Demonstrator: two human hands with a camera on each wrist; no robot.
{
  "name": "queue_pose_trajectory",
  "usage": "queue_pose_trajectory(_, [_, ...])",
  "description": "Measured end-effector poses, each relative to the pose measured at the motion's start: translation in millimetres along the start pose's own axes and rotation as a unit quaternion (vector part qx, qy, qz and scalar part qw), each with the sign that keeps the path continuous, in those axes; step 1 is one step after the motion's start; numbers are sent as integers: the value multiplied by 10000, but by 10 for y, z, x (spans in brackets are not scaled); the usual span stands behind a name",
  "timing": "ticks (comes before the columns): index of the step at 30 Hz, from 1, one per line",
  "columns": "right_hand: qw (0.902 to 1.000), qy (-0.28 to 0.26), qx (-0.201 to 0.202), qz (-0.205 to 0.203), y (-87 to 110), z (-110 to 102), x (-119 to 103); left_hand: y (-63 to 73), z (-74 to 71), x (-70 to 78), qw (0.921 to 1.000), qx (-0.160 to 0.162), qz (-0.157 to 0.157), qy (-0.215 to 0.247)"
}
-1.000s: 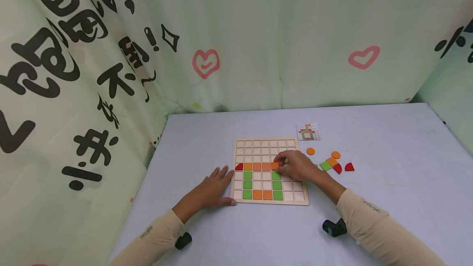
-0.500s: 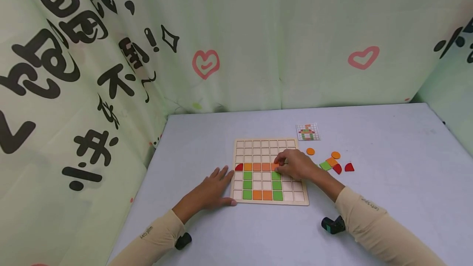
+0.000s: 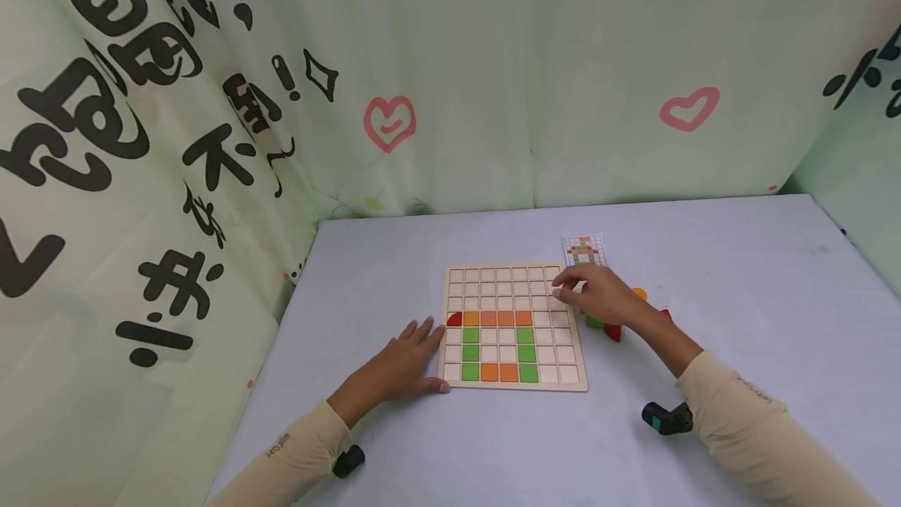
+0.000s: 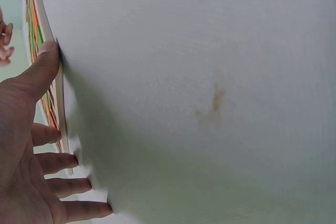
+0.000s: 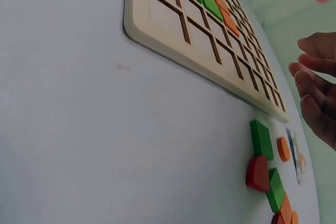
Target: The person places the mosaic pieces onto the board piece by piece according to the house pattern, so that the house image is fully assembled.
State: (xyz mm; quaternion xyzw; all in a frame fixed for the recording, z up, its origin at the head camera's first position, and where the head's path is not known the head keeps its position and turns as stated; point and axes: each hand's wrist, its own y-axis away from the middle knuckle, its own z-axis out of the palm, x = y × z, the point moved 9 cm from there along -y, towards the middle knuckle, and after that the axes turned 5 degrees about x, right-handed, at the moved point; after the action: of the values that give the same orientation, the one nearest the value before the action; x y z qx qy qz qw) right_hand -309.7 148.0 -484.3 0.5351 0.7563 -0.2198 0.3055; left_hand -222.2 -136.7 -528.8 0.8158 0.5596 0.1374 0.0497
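A wooden grid board [image 3: 563, 375] lies on the table with coloured tiles set in some cells. One row has a red rounded tile [image 3: 454, 319] at its left end, then several orange tiles [image 3: 506, 318]. Below that run green tiles [image 3: 470, 353] in two columns, with orange ones between them at the bottom. My left hand [image 3: 397, 366] rests at the board's left side, fingers spread, thumb touching its edge. Over the upper right edge hovers my right hand [image 3: 605, 296], fingers loosely bent, with nothing between them in the right wrist view.
Loose pieces lie right of the board, partly under the right hand: a green block [image 5: 261, 140], a red piece [image 5: 258, 172], an orange disc [image 5: 283, 149] and others. A printed pattern card [image 3: 584, 247] is behind them. Curtains [image 3: 457, 163] border the table.
My right hand has let go of the orange tile at the row's right end and moved up and right, off the row. My left hand stays in place.
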Motion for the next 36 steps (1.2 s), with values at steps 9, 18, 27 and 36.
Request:
queue_pose_trajectory(9, [9993,110,-45,352,238,-255,317,10,-15,24,9999,14,95,-61])
queue_pose_trajectory(18, [9977,112,-82,671,469,-529,729,6,-7,18,9998,42,114,-128])
queue_pose_trajectory(27, [9972,514,-77,541,653,-764,1027,2,-11,15,9998,31,78,-163])
queue_pose_trajectory(36, [9966,736,-86,366,763,-790,1148,0,-3,13,9998,44,60,-181])
